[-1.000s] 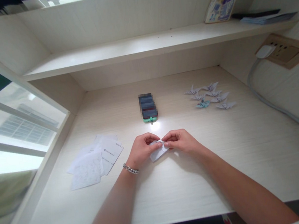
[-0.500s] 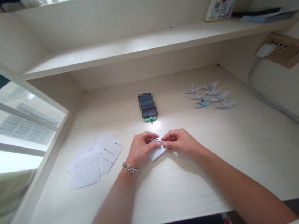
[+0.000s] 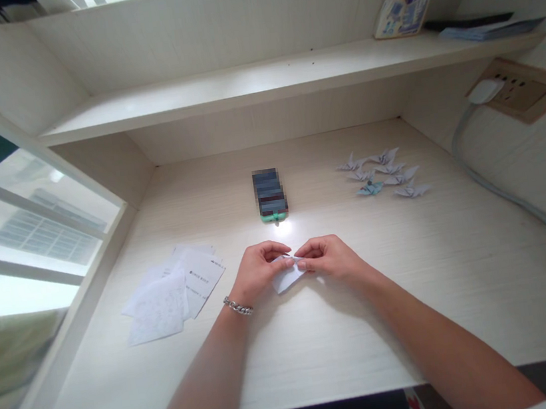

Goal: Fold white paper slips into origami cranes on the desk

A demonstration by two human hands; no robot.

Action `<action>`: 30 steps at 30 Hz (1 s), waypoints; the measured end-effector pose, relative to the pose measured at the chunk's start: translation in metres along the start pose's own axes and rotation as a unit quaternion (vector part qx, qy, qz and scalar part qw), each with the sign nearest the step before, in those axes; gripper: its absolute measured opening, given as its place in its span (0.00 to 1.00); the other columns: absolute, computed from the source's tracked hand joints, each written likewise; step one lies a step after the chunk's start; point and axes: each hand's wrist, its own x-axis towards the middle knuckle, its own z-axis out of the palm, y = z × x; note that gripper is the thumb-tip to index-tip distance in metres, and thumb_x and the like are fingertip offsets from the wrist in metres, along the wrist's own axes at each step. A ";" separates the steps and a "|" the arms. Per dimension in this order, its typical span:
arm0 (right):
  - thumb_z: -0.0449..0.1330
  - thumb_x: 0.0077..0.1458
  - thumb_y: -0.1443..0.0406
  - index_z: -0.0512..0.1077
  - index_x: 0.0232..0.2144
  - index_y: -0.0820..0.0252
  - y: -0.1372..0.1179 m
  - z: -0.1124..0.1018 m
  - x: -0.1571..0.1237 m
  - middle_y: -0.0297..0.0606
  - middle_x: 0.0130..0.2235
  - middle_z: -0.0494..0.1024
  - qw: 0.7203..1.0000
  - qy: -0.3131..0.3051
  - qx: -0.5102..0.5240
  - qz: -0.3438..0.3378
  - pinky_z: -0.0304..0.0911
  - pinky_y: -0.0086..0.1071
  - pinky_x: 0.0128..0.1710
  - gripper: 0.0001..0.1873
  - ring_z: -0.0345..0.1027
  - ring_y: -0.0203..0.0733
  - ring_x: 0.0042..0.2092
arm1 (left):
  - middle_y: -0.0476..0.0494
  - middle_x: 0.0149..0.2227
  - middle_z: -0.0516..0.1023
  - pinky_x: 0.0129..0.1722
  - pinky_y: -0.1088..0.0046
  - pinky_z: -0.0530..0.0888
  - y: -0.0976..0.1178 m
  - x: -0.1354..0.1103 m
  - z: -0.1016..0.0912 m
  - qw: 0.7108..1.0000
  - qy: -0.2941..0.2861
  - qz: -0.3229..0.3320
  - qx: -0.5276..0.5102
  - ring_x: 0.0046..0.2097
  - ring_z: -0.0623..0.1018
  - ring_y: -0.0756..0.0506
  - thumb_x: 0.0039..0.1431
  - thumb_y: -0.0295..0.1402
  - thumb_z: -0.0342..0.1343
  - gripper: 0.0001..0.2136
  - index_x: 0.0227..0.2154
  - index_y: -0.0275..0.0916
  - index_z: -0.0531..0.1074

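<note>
A small folded piece of white paper (image 3: 285, 279) lies on the pale wooden desk (image 3: 415, 293), pinched from both sides. My left hand (image 3: 256, 272), with a chain bracelet at the wrist, grips its left part with curled fingers. My right hand (image 3: 327, 257) pinches its right tip, thumb against fingertips. The two hands meet over the fold at the middle of the desk. Much of the paper is hidden under my fingers.
A phone (image 3: 270, 195) in a green case lies just beyond my hands. Several folded paper cranes (image 3: 382, 174) sit at the back right. Loose printed sheets (image 3: 174, 294) lie to the left. A cable (image 3: 508, 197) runs from a wall socket (image 3: 520, 91) on the right. A shelf (image 3: 257, 82) hangs overhead.
The hands have barely shifted; the fingers worked slightly on the fold and the paper sits a little flatter. Everything else is as before.
</note>
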 end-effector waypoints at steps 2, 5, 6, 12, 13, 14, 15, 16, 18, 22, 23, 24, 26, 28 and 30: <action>0.65 0.40 0.63 0.76 0.32 0.64 0.000 0.000 0.000 0.40 0.27 0.77 1.000 -0.001 0.000 0.000 0.61 0.30 0.26 0.14 0.68 0.38 0.28 | 0.39 0.35 0.78 0.33 0.72 0.72 0.000 0.000 0.000 1.000 0.001 0.000 0.000 0.36 0.77 0.44 0.41 0.36 0.64 0.15 0.33 0.33 0.75; 0.65 0.40 0.62 0.76 0.32 0.64 0.000 0.000 0.000 0.40 0.27 0.77 1.000 0.002 -0.002 0.001 0.60 0.30 0.26 0.14 0.68 0.38 0.27 | 0.39 0.35 0.78 0.32 0.72 0.72 -0.001 0.000 0.000 1.000 0.000 -0.005 -0.004 0.35 0.76 0.45 0.44 0.35 0.62 0.13 0.33 0.33 0.75; 0.66 0.39 0.62 0.76 0.32 0.64 0.000 0.000 -0.001 0.40 0.27 0.77 1.000 0.004 0.000 0.002 0.61 0.30 0.26 0.14 0.68 0.38 0.27 | 0.39 0.34 0.78 0.32 0.73 0.71 -0.001 0.000 -0.001 1.000 0.001 -0.007 -0.008 0.35 0.76 0.45 0.45 0.35 0.61 0.12 0.33 0.33 0.75; 0.67 0.38 0.60 0.76 0.32 0.64 -0.001 0.001 -0.001 0.39 0.26 0.77 0.999 0.011 0.022 0.030 0.63 0.31 0.26 0.17 0.69 0.38 0.27 | 0.42 0.31 0.77 0.27 0.75 0.69 -0.005 0.001 -0.003 0.997 0.001 -0.033 -0.067 0.29 0.74 0.49 0.47 0.32 0.58 0.11 0.35 0.34 0.74; 0.67 0.38 0.60 0.76 0.32 0.65 -0.001 0.001 -0.001 0.39 0.26 0.77 0.999 0.015 0.026 0.032 0.63 0.31 0.26 0.17 0.69 0.38 0.26 | 0.42 0.30 0.77 0.27 0.75 0.69 -0.006 0.002 -0.003 0.996 0.003 -0.039 -0.077 0.29 0.74 0.49 0.48 0.32 0.58 0.12 0.36 0.34 0.74; 0.67 0.38 0.60 0.76 0.32 0.64 -0.001 0.001 -0.001 0.39 0.25 0.77 0.999 0.016 0.030 0.034 0.63 0.31 0.27 0.17 0.69 0.38 0.26 | 0.42 0.31 0.77 0.27 0.75 0.69 -0.006 0.002 -0.003 0.995 0.006 -0.044 -0.087 0.29 0.74 0.49 0.48 0.33 0.58 0.12 0.36 0.34 0.74; 0.67 0.38 0.60 0.76 0.32 0.64 -0.001 0.001 -0.001 0.39 0.25 0.77 0.999 0.017 0.034 0.036 0.63 0.31 0.27 0.17 0.68 0.38 0.26 | 0.41 0.31 0.77 0.28 0.75 0.69 -0.007 0.003 -0.003 0.994 0.011 -0.047 -0.096 0.30 0.74 0.49 0.48 0.34 0.58 0.12 0.36 0.33 0.74; 0.67 0.38 0.60 0.76 0.32 0.64 0.000 0.001 -0.001 0.39 0.25 0.77 0.998 0.017 0.037 0.038 0.64 0.31 0.27 0.17 0.68 0.38 0.26 | 0.41 0.31 0.77 0.28 0.74 0.69 -0.007 0.003 -0.003 0.994 0.015 -0.051 -0.101 0.30 0.75 0.48 0.49 0.36 0.58 0.13 0.35 0.33 0.74; 0.68 0.38 0.60 0.76 0.32 0.64 0.001 0.002 -0.001 0.39 0.25 0.77 0.998 0.014 0.039 0.042 0.64 0.31 0.27 0.17 0.68 0.38 0.26 | 0.40 0.31 0.77 0.28 0.74 0.69 -0.008 0.004 -0.003 0.993 0.018 -0.060 -0.104 0.31 0.75 0.48 0.51 0.41 0.56 0.15 0.34 0.33 0.74; 0.68 0.38 0.60 0.76 0.32 0.64 0.002 0.003 0.000 0.40 0.26 0.78 0.998 0.010 0.041 0.050 0.64 0.32 0.28 0.18 0.69 0.39 0.27 | 0.38 0.30 0.78 0.27 0.73 0.70 -0.007 0.004 -0.008 0.987 0.014 -0.092 -0.131 0.30 0.76 0.46 0.53 0.48 0.52 0.21 0.34 0.32 0.74; 0.67 0.38 0.60 0.76 0.32 0.64 0.002 0.003 0.000 0.40 0.27 0.78 0.998 0.010 0.042 0.052 0.65 0.32 0.28 0.17 0.69 0.39 0.27 | 0.37 0.30 0.78 0.28 0.72 0.70 -0.007 0.004 -0.009 0.985 0.015 -0.098 -0.141 0.30 0.76 0.46 0.53 0.49 0.51 0.22 0.34 0.32 0.74; 0.67 0.38 0.60 0.76 0.32 0.64 0.002 0.003 0.000 0.40 0.27 0.78 0.998 0.010 0.042 0.054 0.65 0.32 0.28 0.17 0.69 0.39 0.27 | 0.37 0.29 0.78 0.28 0.71 0.70 -0.006 0.004 -0.010 0.985 0.015 -0.101 -0.142 0.30 0.76 0.46 0.53 0.50 0.50 0.22 0.34 0.32 0.74; 0.68 0.38 0.60 0.76 0.32 0.64 0.002 0.004 0.000 0.40 0.26 0.78 0.997 0.011 0.041 0.057 0.65 0.32 0.28 0.17 0.69 0.39 0.27 | 0.37 0.30 0.78 0.29 0.72 0.70 -0.005 0.003 -0.010 0.990 0.012 -0.089 -0.112 0.31 0.76 0.46 0.53 0.49 0.52 0.21 0.32 0.32 0.74; 0.68 0.38 0.60 0.76 0.32 0.64 0.003 0.004 0.000 0.39 0.25 0.77 0.998 0.010 0.037 0.054 0.64 0.31 0.27 0.17 0.69 0.39 0.26 | 0.39 0.31 0.78 0.29 0.73 0.69 -0.004 0.001 -0.008 0.997 -0.001 -0.062 -0.047 0.31 0.75 0.47 0.50 0.45 0.56 0.17 0.31 0.33 0.75; 0.67 0.38 0.60 0.76 0.32 0.64 0.003 0.003 0.000 0.38 0.24 0.77 0.998 0.006 0.031 0.045 0.63 0.31 0.26 0.17 0.68 0.38 0.26 | 0.40 0.32 0.78 0.30 0.74 0.69 -0.004 0.000 -0.005 0.999 -0.021 -0.038 0.007 0.32 0.75 0.47 0.48 0.41 0.59 0.14 0.30 0.34 0.76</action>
